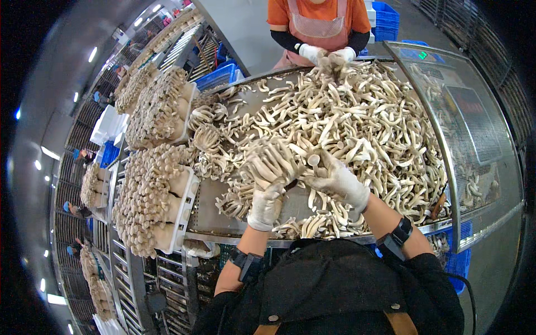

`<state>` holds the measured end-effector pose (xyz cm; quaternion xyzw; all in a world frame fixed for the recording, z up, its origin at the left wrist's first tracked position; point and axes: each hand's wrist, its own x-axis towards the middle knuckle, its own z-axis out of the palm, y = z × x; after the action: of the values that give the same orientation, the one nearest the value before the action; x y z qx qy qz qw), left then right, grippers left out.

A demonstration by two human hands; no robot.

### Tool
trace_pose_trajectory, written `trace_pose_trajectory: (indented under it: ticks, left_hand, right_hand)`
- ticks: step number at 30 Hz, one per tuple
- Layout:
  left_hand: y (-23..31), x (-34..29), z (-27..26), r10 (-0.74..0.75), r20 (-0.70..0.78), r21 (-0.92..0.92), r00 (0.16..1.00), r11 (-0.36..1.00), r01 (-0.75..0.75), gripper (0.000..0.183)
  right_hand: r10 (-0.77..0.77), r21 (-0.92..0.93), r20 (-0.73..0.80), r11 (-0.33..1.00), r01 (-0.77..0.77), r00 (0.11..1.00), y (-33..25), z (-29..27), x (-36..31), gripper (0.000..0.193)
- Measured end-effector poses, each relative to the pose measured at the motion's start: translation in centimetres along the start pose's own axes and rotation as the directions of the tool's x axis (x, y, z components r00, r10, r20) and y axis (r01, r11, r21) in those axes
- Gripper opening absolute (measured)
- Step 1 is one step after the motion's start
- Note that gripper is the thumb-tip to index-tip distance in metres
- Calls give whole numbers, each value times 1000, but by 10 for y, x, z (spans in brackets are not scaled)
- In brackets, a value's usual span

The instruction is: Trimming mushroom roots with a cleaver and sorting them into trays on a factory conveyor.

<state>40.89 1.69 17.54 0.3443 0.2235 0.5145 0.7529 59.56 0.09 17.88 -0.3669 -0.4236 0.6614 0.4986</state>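
My gloved left hand [264, 207] is closed round the base of a clump of mushrooms [271, 159] and holds it up over the metal table [215, 198]. Close to its right side, my gloved right hand [343, 185] has its fingers bent round a single mushroom [314, 162], whose pale round end shows by the thumb. Beneath and beyond both hands spreads a large heap of loose long-stemmed mushrooms [385, 131]. More whole clumps [207, 137] lie on the table to the left.
White trays [181, 218] packed with mushroom clumps stand on a roller conveyor [125, 279] at the left. Across the table a co-worker's gloved hands [326, 54] handle mushrooms. A framed mesh panel [469, 139] borders the right end. Blue crates [385, 22] are stacked at the back.
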Motion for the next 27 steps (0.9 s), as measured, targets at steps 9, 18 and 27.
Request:
trace_pose_trajectory:
  ticks: [9,18,27]
  left_hand:
    - [-18,4,-13,-23,8,126,1000,992,22,70]
    - [-21,11,-20,-53,-238,158,970,983,93,78]
    - [-21,5,3,-18,-189,168,982,985,50,51]
  right_hand:
    - [39,187,-52,982,-28,998,-12,-12,-2,44]
    - [75,249,98,964,-97,992,4,-18,6,34]
    - [44,219,-132,976,-14,990,-5,-10,9,40]
